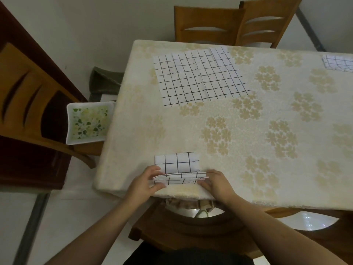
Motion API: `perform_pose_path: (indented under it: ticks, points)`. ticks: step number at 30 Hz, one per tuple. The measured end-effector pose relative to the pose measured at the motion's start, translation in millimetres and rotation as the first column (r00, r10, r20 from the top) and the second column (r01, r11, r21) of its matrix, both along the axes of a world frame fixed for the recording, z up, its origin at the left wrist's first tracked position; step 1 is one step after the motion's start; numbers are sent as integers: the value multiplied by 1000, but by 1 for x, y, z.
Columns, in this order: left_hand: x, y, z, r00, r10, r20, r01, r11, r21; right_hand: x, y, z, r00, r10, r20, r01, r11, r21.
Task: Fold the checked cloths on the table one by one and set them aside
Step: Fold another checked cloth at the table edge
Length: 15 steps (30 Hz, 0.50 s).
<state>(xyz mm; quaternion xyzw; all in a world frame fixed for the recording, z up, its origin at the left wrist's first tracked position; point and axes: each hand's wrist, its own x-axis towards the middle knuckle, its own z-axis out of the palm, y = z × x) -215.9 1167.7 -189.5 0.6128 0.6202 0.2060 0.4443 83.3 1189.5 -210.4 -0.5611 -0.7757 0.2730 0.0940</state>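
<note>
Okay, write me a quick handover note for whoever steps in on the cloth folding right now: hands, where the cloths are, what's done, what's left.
Left hand and right hand each pinch an end of the small checked cloth at the near table edge, lifting its near edge for another fold.
Open checked cloth lies flat at the far left, untouched.
Folded cloth sits at the far right, apparently set aside already.
Left: finish this fold, set it aside, then fold the open one.
</note>
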Motion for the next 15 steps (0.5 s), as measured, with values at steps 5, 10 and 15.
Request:
perform_pose_path:
  ticks: [5,10,15]
  points:
    - [-15,-1,-21,981,-85,-175,85,996,-10,-1,-7,0,998,-44,-34,41,996,-83]
    - [-15,1,-27,976,-90,-198,97,995,26,-6,-12,0,995,-65,-69,58,993,-101]
    - [-11,3,-32,972,-75,-223,88,995,47,-10,-10,1,994,-91,-63,74,970,-233]
